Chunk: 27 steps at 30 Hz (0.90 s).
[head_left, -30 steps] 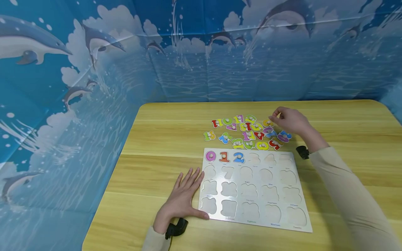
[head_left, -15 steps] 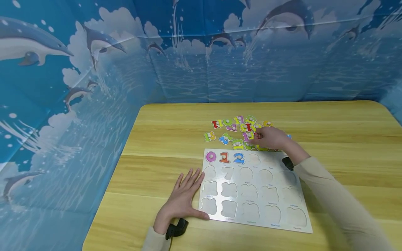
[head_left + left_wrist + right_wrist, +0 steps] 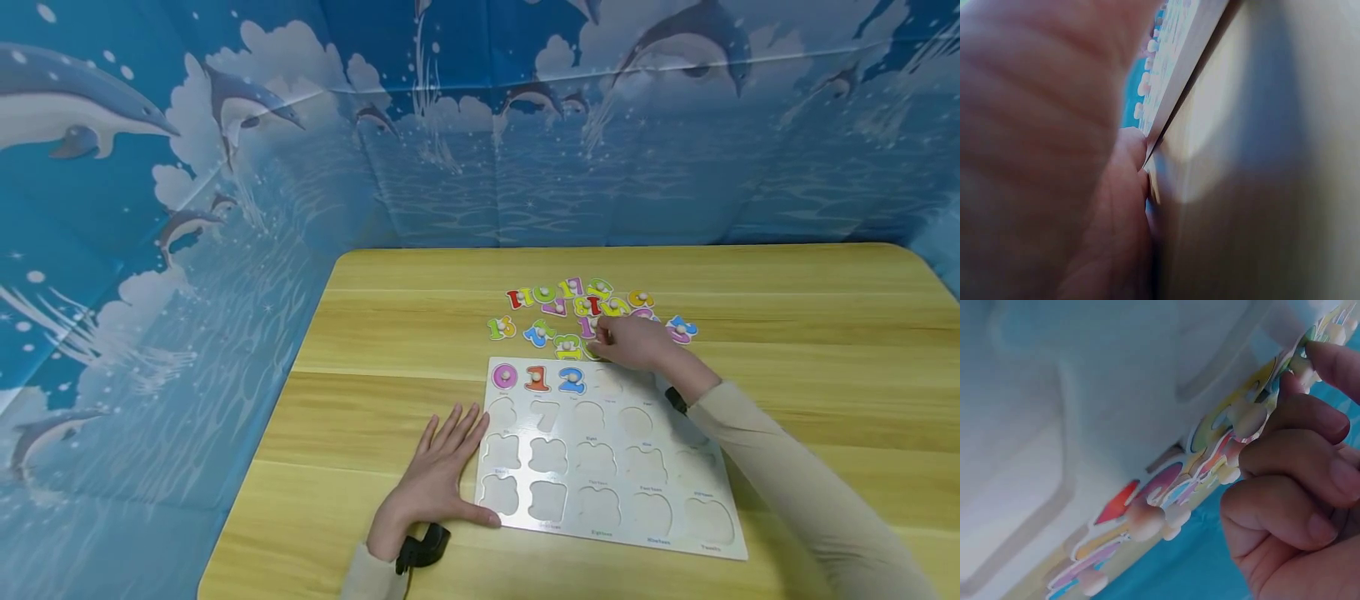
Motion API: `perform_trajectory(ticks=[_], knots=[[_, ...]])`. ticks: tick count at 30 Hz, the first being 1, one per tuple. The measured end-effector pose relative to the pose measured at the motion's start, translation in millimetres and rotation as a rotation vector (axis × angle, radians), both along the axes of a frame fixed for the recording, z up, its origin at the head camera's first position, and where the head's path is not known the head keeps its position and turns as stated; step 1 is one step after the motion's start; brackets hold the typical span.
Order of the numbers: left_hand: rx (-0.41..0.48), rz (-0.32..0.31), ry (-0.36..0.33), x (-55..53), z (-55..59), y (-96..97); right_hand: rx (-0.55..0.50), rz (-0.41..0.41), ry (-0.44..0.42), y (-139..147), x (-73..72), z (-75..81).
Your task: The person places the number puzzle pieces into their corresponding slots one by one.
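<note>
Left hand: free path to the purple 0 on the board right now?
Probably yes. The left hand rests at the left edge of the board, and the purple 0 sits uncovered in the top-left slot. The right hand is off to the right, so nothing appears in the way.

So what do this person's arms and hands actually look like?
Both arms wear long, plain beige sleeves, left sleeve and right sleeve. The left hand and right hand are bare, with no gloves. A small black device sits at each wrist, left device and right device. I can't make out any markings.
</note>
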<state>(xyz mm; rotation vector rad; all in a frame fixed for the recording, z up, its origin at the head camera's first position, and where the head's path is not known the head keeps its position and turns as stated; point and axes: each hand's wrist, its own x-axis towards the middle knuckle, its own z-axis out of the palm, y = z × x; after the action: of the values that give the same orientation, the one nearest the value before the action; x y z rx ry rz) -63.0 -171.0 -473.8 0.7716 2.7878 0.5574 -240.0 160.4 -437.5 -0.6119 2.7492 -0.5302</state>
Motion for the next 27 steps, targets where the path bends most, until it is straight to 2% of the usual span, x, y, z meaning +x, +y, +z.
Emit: perform_trajectory(ticks=[7,14,19,27], knots=[[-0.001,-0.003,-0.005,-0.1,0.0,1.2,-0.08,0.015,-0.05,8.2,1.9,2.9],[-0.002,0.005,-0.012,-0.4,0.5,0.9,-0.092,0.17,-0.159,17.0,9.3,13.8],[0.003,0.005,-0.013,-0.5,-0.5,0.8,-0.084,0.225,-0.252,17.2,18.6,15.5],[-0.001,0.007,-0.015,-0.6,-2.8,0.5,-0.055,0.231,-0.232,14.6,27.7,13.1]])
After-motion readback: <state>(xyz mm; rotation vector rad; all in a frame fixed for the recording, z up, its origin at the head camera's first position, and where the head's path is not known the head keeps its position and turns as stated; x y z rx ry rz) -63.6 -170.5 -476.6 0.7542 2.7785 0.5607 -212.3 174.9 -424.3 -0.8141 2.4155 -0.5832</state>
